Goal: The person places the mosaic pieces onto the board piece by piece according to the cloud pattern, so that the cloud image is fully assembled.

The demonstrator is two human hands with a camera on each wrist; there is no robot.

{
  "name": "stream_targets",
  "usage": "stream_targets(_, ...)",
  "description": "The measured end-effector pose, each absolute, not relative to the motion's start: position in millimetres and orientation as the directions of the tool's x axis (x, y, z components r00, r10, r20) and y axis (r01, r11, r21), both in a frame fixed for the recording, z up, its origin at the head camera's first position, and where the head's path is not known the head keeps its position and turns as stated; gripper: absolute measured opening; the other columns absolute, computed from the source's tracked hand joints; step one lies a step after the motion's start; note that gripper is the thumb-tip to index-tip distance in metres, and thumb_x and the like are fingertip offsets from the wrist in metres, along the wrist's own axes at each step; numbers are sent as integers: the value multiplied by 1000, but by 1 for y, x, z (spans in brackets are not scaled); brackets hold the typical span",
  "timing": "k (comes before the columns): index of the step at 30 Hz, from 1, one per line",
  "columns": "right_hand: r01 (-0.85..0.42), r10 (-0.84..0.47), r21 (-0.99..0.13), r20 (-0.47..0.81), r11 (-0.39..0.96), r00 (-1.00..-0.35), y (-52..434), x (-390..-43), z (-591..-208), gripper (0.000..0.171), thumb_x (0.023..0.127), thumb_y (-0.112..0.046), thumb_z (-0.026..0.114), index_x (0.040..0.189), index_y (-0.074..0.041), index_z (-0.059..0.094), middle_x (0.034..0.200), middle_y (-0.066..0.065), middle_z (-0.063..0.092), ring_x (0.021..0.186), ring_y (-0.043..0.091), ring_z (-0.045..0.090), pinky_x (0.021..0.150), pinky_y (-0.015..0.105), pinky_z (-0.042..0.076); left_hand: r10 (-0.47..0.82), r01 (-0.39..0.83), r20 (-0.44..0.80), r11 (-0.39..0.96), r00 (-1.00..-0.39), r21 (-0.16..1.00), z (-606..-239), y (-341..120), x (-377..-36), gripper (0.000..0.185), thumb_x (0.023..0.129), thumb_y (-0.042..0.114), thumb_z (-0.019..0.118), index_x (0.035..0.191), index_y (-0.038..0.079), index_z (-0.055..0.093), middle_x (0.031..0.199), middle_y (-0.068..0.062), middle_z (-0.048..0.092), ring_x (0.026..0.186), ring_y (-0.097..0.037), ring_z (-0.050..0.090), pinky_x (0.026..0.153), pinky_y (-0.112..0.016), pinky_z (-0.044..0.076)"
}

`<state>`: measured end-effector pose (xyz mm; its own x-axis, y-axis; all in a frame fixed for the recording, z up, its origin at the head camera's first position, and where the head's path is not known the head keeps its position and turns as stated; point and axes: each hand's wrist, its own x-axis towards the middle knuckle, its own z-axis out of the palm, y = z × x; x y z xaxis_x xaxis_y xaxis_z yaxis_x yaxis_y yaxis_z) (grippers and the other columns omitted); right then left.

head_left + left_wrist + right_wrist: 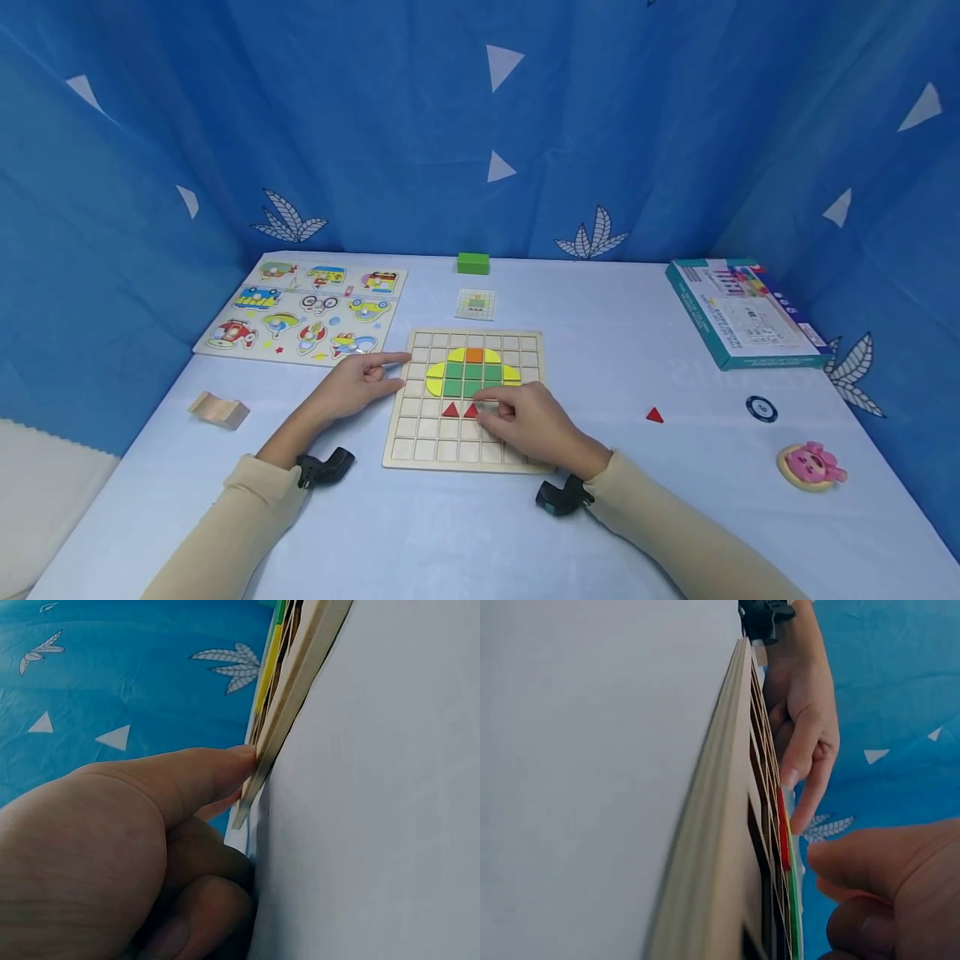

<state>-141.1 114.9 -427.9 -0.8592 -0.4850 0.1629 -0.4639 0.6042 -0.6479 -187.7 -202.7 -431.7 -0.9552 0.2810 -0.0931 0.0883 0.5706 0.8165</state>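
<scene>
A square wooden grid board (405, 450) lies on the table. Green squares (453, 372), an orange square (474, 356) and yellow rounded pieces (435, 383) form a shape on it. Below them are two red triangles (450, 410). My left hand (356, 387) touches the board's left edge with index finger and thumb extended; its other fingers are curled. Over the board, my right hand (531, 421) has thumb and index tip beside the right-hand triangle, partly covering it. In the right wrist view, a gap separates the thumb from the red piece (783, 832).
A small pattern card (476, 304) and a green block (473, 263) sit behind the board. The vehicle puzzle (300, 312) and a wooden block (219, 410) are left. Rightward lie a loose red triangle (655, 415), a teal box (750, 317), a round disc (761, 408) and a pink figure (812, 465).
</scene>
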Motion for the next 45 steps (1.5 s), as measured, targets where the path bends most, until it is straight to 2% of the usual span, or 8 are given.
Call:
stream_targets(8, -405, -415, -675, 159, 617, -896, 154, -122, -417, 22, 92, -21, 78, 114, -17, 79, 53, -14, 35, 47, 3, 32, 49, 23, 29, 290, 96, -94, 576, -952, 812, -432, -201, -189, 41, 95, 26, 74, 136, 21, 68, 59, 3, 37, 52, -15, 34, 54, -30, 31)
stream_targets(15, -299, -251, -595, 165, 746, -954, 212, -102, -411, 27, 87, -14, 83, 114, -14, 78, 55, -12, 39, 50, 6, 39, 49, 24, 34, 274, 77, -110, 590, -956, 804, -433, -204, -190, 43, 95, 29, 75, 136, 23, 67, 59, 2, 37, 53, -16, 35, 54, -30, 31)
stream_targets(24, -133, -66, -510, 147, 850, -987, 272, -83, -412, 28, 92, -18, 79, 119, -12, 76, 59, -6, 43, 53, 12, 43, 49, 26, 34, 274, 75, -110, 583, -955, 809, -435, -208, -191, 43, 95, 30, 74, 136, 24, 67, 60, 2, 37, 53, -16, 36, 54, -30, 31)
stream_targets(33, -32, 68, -504, 179, 863, -981, 288, -79, -424, 34, 93, -20, 78, 125, -10, 72, 58, -3, 42, 51, 15, 42, 47, 28, 32, 276, 89, -95, 586, -956, 806, -435, -206, -192, 44, 94, 30, 75, 136, 22, 67, 59, 3, 37, 53, -16, 35, 52, -30, 30)
stream_targets(39, -8, 81, -508, 152, 861, -985, 290, -81, -428, 38, 96, -22, 73, 131, -6, 68, 58, -2, 43, 50, 17, 42, 46, 28, 32, 273, 83, -101, 590, -957, 803, -434, -206, -191, 44, 94, 31, 75, 137, 23, 67, 59, 2, 37, 53, -16, 35, 52, -30, 29)
stream_targets(45, -3, 72, -478, 139, 879, -988, 288, -80, -429, 34, 98, -20, 71, 129, -7, 69, 57, -3, 43, 49, 16, 42, 46, 28, 32, 271, 73, -113, 592, -956, 803, -433, -205, -191, 44, 95, 31, 75, 137, 23, 67, 60, 2, 37, 53, -17, 36, 53, -30, 30)
